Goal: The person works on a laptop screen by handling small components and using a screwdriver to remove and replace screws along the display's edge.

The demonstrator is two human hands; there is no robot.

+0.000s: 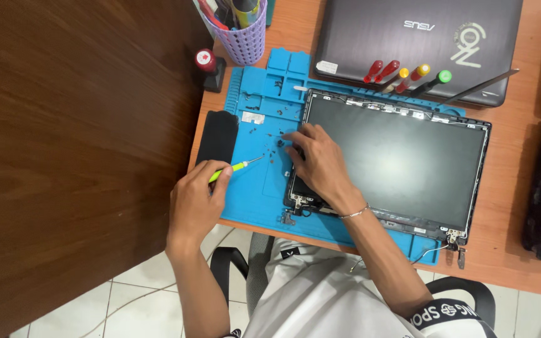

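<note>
From the head camera, the left hand (196,199) is closed around a small screwdriver with a yellow-green handle (236,168), whose metal tip points right over the blue work mat (258,200). The right hand (317,164) lies flat, fingers loosely spread, on the left edge of a bare laptop screen panel (396,163), its fingertips reaching onto the mat among a scatter of tiny dark screws (270,141); it grips nothing. A thin bracelet (355,213) circles that wrist.

The screen panel lies face up across the right part of the mat, its hinges (453,236) showing at the near edge. Just left of the mat rests a flat black piece (218,136). Behind the panel stands a closed grey laptop (417,37), with a row of red, yellow and green-handled screwdrivers (405,76) lying on its front edge. A purple mesh pen cup (243,37) stands at the mat's far left corner, a red-topped stamp (208,66) just beside it. All rests on an orange-brown desk (508,188).
</note>
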